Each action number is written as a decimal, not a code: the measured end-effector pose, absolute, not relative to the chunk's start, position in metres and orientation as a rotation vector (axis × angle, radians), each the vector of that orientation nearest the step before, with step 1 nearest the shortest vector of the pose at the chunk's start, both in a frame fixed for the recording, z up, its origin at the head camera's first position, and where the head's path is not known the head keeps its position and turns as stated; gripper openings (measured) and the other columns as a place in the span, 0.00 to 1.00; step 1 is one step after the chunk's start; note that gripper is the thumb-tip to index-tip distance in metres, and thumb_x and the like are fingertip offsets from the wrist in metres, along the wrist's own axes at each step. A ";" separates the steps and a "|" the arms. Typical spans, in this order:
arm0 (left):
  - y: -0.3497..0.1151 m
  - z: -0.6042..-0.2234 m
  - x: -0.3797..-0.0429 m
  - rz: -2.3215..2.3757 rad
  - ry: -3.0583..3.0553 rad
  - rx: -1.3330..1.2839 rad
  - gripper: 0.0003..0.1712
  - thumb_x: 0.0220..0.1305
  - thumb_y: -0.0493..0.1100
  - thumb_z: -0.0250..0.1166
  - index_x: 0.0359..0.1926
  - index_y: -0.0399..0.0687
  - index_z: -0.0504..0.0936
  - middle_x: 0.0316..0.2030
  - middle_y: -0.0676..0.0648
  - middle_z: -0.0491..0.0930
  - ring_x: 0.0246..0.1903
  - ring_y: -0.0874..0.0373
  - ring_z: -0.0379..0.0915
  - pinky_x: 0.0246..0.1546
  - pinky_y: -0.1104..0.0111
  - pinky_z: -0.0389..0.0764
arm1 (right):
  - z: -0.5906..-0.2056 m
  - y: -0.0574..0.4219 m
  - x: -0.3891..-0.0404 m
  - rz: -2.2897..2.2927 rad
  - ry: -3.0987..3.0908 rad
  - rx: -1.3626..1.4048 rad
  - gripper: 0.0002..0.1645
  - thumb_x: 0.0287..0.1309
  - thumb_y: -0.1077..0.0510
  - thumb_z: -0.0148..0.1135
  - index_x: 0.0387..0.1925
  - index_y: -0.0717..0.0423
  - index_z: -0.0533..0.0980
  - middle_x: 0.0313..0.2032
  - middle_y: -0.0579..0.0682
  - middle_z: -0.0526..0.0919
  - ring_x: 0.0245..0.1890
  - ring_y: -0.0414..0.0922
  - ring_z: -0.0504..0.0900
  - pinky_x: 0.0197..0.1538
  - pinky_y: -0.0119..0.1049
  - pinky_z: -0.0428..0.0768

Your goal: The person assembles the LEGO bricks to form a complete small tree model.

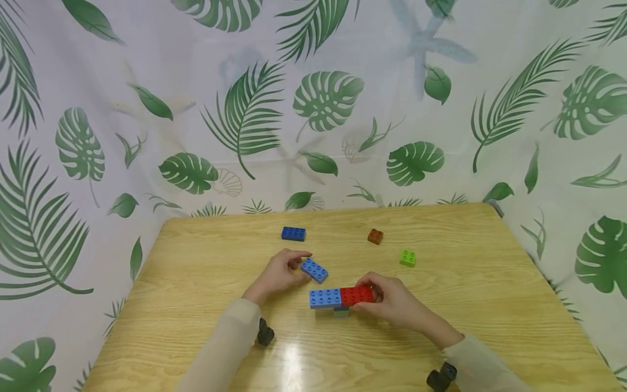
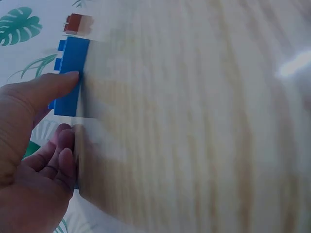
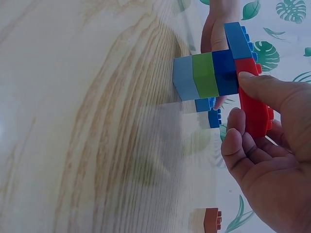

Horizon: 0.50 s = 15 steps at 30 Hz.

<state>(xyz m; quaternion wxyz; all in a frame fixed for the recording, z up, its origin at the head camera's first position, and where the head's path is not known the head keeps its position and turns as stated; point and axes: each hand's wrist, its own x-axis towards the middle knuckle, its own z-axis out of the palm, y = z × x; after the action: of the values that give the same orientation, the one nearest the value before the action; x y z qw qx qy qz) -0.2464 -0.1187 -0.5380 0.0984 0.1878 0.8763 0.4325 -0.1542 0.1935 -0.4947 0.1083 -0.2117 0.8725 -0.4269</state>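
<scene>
A light-blue brick (image 1: 314, 270) lies slantwise on the table between the thumb and index finger of my left hand (image 1: 281, 272). In the left wrist view, the thumb (image 2: 63, 85) overlaps this brick's side, and the other fingers curl below it. My right hand (image 1: 392, 299) pinches the right end of a red brick (image 1: 356, 295). That brick sits end to end with another light-blue brick (image 1: 325, 298). Both rest across a short column: a dark-blue block (image 3: 225, 73) on top, a green block (image 3: 203, 75), and a pale-blue block (image 3: 185, 78) at the bottom.
Farther back on the wooden table (image 1: 206, 245) lie a dark-blue brick (image 1: 293, 234) and a small brown brick (image 1: 375, 236). A lime-green brick (image 1: 407, 258) is at the right, beyond my right hand. A leaf-patterned cloth (image 1: 274, 179) hangs behind the table's far edge.
</scene>
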 end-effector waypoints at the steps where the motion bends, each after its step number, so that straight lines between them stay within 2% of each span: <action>1: -0.118 -0.539 -0.246 1.270 2.601 0.567 0.30 0.62 0.39 0.77 0.66 0.49 0.83 0.52 0.43 0.78 0.47 0.53 0.72 0.51 0.59 0.77 | -0.494 0.193 -0.154 -1.255 2.568 -0.624 0.22 0.63 0.50 0.76 0.53 0.52 0.80 0.29 0.43 0.76 0.26 0.36 0.69 0.28 0.29 0.70; 7: -0.116 -0.539 -0.244 1.224 2.636 0.571 0.23 0.63 0.40 0.76 0.60 0.49 0.86 0.49 0.43 0.77 0.46 0.52 0.70 0.48 0.61 0.75 | -0.493 0.193 -0.154 -1.246 2.570 -0.634 0.21 0.63 0.50 0.76 0.53 0.52 0.80 0.28 0.42 0.76 0.26 0.35 0.68 0.28 0.29 0.69; 15: -0.117 -0.536 -0.243 1.217 2.640 0.550 0.23 0.62 0.43 0.79 0.57 0.49 0.86 0.48 0.46 0.79 0.47 0.54 0.72 0.51 0.61 0.76 | -0.493 0.192 -0.155 -1.227 2.584 -0.668 0.20 0.62 0.50 0.76 0.51 0.51 0.80 0.29 0.42 0.77 0.26 0.35 0.68 0.29 0.29 0.69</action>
<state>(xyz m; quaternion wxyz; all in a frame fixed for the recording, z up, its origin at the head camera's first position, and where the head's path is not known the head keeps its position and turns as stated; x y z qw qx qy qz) -0.2432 -0.1175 -0.5363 0.0913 0.1852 0.8886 0.4096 -0.1554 0.1924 -0.4925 0.1018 -0.2261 0.8752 -0.4155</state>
